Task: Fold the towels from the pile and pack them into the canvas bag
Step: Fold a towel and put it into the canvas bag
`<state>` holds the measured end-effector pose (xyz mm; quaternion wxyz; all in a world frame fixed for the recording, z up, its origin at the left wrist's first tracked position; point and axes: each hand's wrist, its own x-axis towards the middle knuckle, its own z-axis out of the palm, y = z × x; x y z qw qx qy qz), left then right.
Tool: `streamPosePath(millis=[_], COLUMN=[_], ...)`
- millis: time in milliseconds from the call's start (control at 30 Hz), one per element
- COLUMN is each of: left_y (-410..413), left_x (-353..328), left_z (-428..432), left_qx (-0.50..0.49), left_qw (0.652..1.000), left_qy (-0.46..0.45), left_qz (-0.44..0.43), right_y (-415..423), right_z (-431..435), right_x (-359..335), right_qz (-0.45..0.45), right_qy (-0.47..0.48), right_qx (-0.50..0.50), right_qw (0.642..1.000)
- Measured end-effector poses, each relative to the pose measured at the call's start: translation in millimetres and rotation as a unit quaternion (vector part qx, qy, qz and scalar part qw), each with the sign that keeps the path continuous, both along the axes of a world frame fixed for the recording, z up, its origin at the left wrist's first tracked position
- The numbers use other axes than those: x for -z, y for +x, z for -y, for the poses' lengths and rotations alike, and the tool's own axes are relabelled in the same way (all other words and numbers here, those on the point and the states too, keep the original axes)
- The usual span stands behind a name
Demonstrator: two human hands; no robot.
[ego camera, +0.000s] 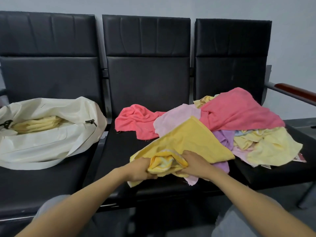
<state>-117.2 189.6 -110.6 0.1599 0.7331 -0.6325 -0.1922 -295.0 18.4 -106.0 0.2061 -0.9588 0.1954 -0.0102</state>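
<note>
Both hands were bunched up on the same yellow towel [184, 142] at the front edge of the middle seat [119, 151], left hand [142, 170] gripping one end, right hand [195, 164] clutching the other. Just behind sat the messy towel pile [239, 115], pink, lilac and pale yellow. Canvas bag [51, 142] was over on the left seat, with folded yellow towels [36, 124] inside.

A golden-yellow terry towel [184, 139] has a yellow-and-white checked patch. The crumpled pile includes a coral-pink towel [239, 112], a pale pink towel [176, 117], a lilac towel [224, 137] and a pale yellow towel [273, 144]. There is a cream canvas bag [51, 142] and a row of black padded seats [147, 74].
</note>
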Motion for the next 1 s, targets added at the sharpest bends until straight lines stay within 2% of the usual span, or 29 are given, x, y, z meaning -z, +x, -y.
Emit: streamPosePath(millis=[100,200,300,400,467,500,567,667,733,800,867,1000], left_y=[9,22,22,18,17,18,21,18,14,10,8,1], left_x=[0,2,-10,-35,-56,-67,-91,-129,-154,-177,-196,-222], left_z=[4,13,18,17,9,4,-9,-25,-34,-42,-50,-62], left_qx=[-0.037,-0.064,-0.084,-0.110,-0.129,-0.143,-0.173,-0.153,-0.140,-0.124,-0.107,-0.074], left_qw=[0.999,0.997,0.990,0.979,0.979,0.977,0.960,0.914,0.888,0.889,0.911,0.962], left_qy=[-0.026,0.037,0.113,0.167,0.129,0.090,0.007,-0.076,-0.108,-0.107,-0.071,0.096], left_qz=[-0.001,0.016,0.023,-0.026,-0.092,-0.133,-0.220,-0.369,-0.424,-0.427,-0.391,-0.246], right_y=[0,-3,2,10,14,15,18,18,19,18,16,14], right_z=[-3,-13,-16,-18,-18,-18,-16,-14,-12,-11,-13,-19], right_x=[3,-5,-15,-28,-42,-54,-82,-130,-161,-187,-207,-222], right_qz=[0.043,0.105,0.167,0.217,0.225,0.216,0.189,0.132,0.093,0.027,-0.035,-0.131], right_qy=[0.033,0.222,0.417,0.540,0.594,0.611,0.603,0.529,0.449,0.335,0.208,-0.016], right_qx=[-0.034,0.027,0.089,0.137,0.141,0.125,0.077,0.027,-0.005,-0.054,-0.075,-0.067], right_qw=[0.998,0.969,0.889,0.802,0.760,0.752,0.772,0.838,0.889,0.940,0.975,0.989])
